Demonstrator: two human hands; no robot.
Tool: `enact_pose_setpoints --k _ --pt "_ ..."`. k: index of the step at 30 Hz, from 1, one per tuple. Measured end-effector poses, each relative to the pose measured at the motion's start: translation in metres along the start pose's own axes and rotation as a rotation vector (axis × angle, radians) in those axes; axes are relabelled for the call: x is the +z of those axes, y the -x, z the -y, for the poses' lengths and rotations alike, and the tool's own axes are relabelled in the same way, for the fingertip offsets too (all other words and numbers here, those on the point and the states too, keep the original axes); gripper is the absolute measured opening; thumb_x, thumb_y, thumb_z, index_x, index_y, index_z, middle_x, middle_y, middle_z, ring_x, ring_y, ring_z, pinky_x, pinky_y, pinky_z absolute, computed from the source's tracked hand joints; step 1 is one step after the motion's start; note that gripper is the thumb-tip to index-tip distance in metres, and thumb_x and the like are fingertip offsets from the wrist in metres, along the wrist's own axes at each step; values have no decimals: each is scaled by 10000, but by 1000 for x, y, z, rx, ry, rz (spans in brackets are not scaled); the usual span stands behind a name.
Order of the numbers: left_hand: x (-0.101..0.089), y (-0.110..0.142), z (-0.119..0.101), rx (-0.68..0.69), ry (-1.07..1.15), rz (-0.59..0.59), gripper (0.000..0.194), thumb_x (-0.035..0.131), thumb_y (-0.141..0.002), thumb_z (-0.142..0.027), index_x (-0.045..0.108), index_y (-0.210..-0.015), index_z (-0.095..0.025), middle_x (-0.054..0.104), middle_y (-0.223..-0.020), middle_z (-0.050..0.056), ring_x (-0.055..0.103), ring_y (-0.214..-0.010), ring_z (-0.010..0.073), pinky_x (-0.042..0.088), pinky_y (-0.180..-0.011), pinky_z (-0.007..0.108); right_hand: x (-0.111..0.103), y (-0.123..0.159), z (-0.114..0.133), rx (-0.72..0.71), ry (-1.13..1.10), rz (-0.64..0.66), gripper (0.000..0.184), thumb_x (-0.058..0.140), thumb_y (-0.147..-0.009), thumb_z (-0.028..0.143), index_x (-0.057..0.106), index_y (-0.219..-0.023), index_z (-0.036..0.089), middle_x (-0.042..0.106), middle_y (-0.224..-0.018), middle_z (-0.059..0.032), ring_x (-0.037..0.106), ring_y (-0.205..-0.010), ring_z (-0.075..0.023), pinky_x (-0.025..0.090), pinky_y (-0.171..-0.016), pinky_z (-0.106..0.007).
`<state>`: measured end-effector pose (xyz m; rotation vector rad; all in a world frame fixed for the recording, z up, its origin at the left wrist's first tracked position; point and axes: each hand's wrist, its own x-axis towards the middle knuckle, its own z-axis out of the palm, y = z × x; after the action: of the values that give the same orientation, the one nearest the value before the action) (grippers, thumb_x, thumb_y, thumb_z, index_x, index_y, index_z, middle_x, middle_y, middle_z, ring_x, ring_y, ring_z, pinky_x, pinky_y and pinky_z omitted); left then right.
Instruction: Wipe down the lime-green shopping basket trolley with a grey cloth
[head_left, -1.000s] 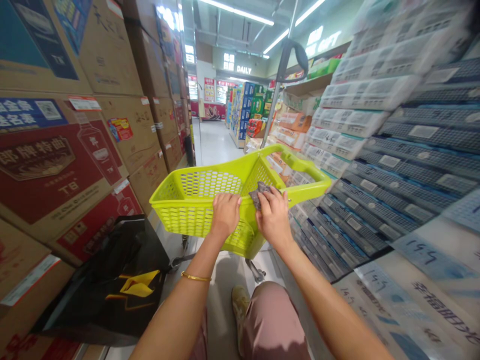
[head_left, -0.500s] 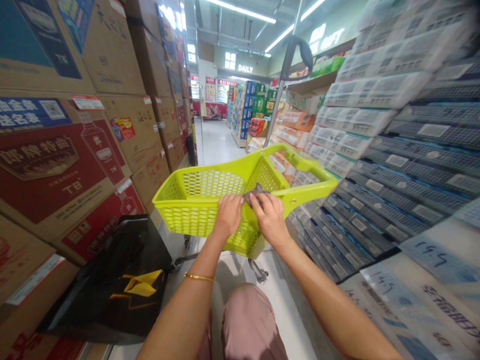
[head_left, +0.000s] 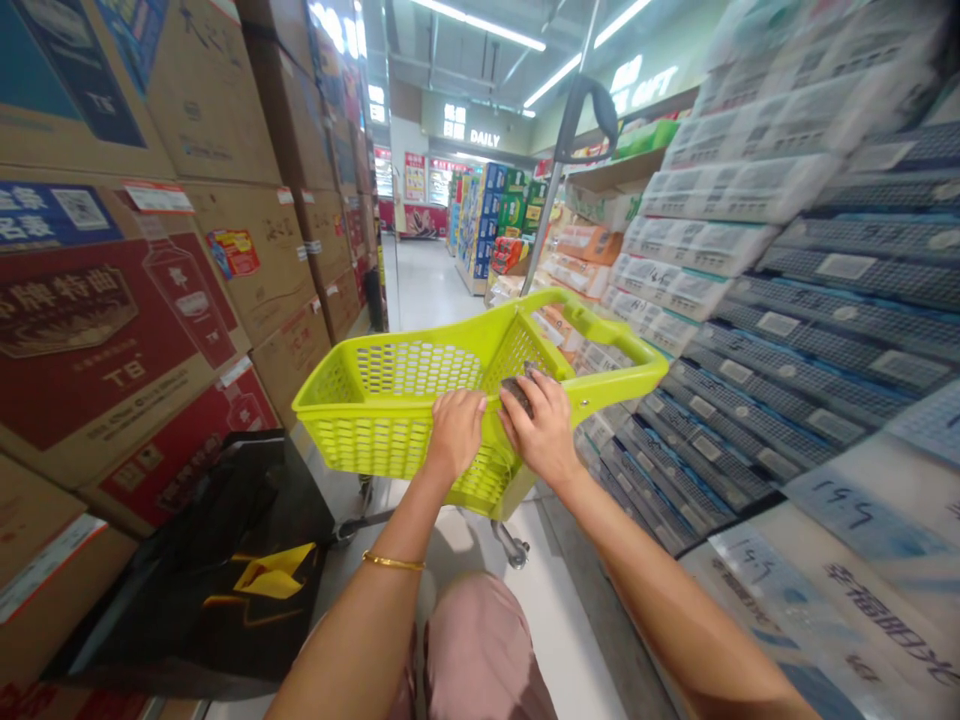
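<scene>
**Your right hand [head_left: 541, 425] is holding a grey cloth [head_left: 516, 388] on a green cart basket [head_left: 382, 440]**

Your right fingers are covering most of the cloth, so only a crumpled dark bit is showing between them and the basket's near rim. Your left hand [head_left: 457, 430] is gripping that same rim just beside it, its fingertips bending over where you cannot fully see them. Your left forearm is crossing part of the cart's metal frame [head_left: 516, 550].

On your left, a red carton [head_left: 75, 395] is showing "T8" below Chinese lettering that the view's edge is cutting off; a blue label [head_left: 45, 217] above is carrying a QR code. The price tags' small print is blurring beyond reading. Ahead, a lit sign [head_left: 484, 138] is reading "DAILY", and packs [head_left: 847, 570] at lower right are bearing a handwritten "19.9".

The basket's perforated near wall is hiding part of its inside. A black bag [head_left: 172, 600] with a yellow patch [head_left: 275, 572] is resting beside the cartons; you cannot tell what it is containing.
</scene>
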<state>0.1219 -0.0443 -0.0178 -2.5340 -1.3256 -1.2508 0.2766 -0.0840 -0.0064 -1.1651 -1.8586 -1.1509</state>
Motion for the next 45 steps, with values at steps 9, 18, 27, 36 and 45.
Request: enact_pose_setpoints --k 9,18,27,36,45 --pt "-2 0 7 -5 -16 -10 271 310 -921 -202 573 -859 -182 609 -842 63 536 -838 198 399 -788 337 12 -10 20 -87 -69 74 271 477 -896 220 598 -1138 205 624 -1146 -62 458 -1117 -205 332 -972 -383" --pt "-6 -2 6 -4 -15 28 302 305 -943 -254 601 -961 -194 643 -907 60 554 -866 203 393 -791 336 -24 -2 -21 -109 -66 174 321 446 -908 189 557 -1208 209 601 -1175 -85 440 -1125 -211 353 -964 -397" --pt "-3 0 1 -36 -19 13 300 301 -949 -265 591 -976 -195 632 -923 57 536 -895 204 378 -818 340 -24 12 -27 117 -33 -26 300 472 -896 195 572 -1179 186 598 -1112 -102 464 -1117 -207 397 -937 -369" --pt "1 0 9 -57 -32 -7 241 341 -905 -181 573 -840 -170 620 -860 78 544 -867 207 395 -822 333 26 2 35 -12 -152 65 308 418 -917 199 602 -1164 216 615 -1144 -77 455 -1132 -186 358 -978 -367" --pt "-1 4 15 33 -19 -13 309 314 -945 -273 567 -1102 -190 634 -1037 73 536 -965 202 378 -890 346 0 26 -6 99 -64 -9 344 437 -895 190 571 -1203 261 550 -1173 -90 421 -1155 -206 387 -986 -397"
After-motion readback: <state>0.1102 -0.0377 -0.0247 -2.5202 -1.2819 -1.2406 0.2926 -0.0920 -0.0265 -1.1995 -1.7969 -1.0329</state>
